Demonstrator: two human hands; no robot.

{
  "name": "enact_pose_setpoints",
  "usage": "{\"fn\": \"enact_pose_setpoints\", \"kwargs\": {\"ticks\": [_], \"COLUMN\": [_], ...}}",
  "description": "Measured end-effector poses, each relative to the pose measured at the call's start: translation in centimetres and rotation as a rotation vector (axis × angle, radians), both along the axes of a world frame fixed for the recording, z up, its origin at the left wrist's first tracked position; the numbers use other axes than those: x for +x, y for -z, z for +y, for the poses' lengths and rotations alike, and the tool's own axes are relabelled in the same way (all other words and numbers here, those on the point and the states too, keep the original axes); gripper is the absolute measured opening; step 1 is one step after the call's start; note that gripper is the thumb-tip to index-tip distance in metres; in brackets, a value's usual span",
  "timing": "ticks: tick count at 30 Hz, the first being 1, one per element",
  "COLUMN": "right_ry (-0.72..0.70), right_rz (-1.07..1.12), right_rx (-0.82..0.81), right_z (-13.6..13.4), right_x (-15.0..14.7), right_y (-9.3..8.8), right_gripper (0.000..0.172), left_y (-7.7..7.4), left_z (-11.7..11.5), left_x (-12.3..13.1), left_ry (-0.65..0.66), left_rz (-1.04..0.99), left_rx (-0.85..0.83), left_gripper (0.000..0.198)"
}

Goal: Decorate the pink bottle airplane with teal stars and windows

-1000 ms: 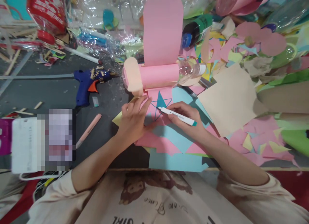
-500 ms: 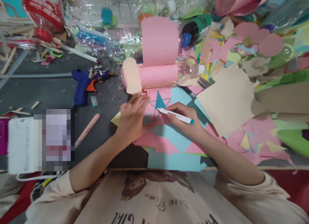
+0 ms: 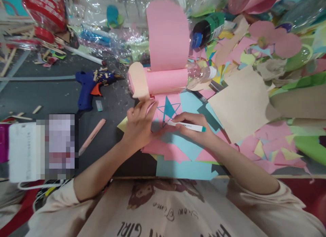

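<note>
A star outlined in teal point(image 3: 169, 108) is drawn on a piece of pink paper point(image 3: 173, 97), its upper and middle parts filled in. My right hand point(image 3: 195, 123) is closed around a white marker point(image 3: 192, 127) with a teal end; the tip meets the star's lower left point. At the paper's left edge my left hand point(image 3: 139, 119) has its fingers bent together, holding the sheet steady. Just beyond lies a bottle wrapped in pink paper point(image 3: 166, 80), with a beige strip point(image 3: 139, 80) across its left end and a large pink flap point(image 3: 168, 36) standing behind.
A blue glue gun point(image 3: 86, 89) and a pale pink marker point(image 3: 92, 136) lie to the left, near a white box-like device point(image 3: 22, 152). Blue paper point(image 3: 187, 169) sits beneath the work. Rightward are a beige sheet point(image 3: 236, 104) and pink scraps point(image 3: 273, 141). Plastic bottles crowd the back.
The marker tip has moved down and slightly left to the star's lower point, and more of the star's middle is teal. My left hand stays in place.
</note>
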State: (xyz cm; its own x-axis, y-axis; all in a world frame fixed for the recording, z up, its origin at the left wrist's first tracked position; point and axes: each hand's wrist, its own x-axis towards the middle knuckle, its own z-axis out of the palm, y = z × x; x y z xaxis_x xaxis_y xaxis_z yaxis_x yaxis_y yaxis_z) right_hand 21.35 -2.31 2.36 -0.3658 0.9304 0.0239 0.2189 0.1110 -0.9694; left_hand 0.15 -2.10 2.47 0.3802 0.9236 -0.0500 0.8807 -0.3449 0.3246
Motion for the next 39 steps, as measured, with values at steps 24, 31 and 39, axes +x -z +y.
{"fn": "enact_pose_setpoints", "kwargs": {"ticks": [24, 31, 39], "right_ry": [0.185, 0.028, -0.007], "right_rz": [0.045, -0.001, -0.031], "right_rx": [-0.085, -0.015, 0.047], "right_z": [0.08, 0.23, 0.18], "right_x": [-0.41, 0.05, 0.2], "right_y": [0.05, -0.17, 0.2], "right_gripper": [0.01, 0.015, 0.019], "left_y": [-0.04, 0.1, 0.02], "left_z": [-0.05, -0.07, 0.04], "left_x": [0.14, 0.01, 0.07], "left_ry": [0.004, -0.002, 0.002], "left_rz": [0.013, -0.003, 0.034], "left_rx": [0.036, 0.02, 0.011], "left_gripper": [0.079, 0.079, 0.079]}}
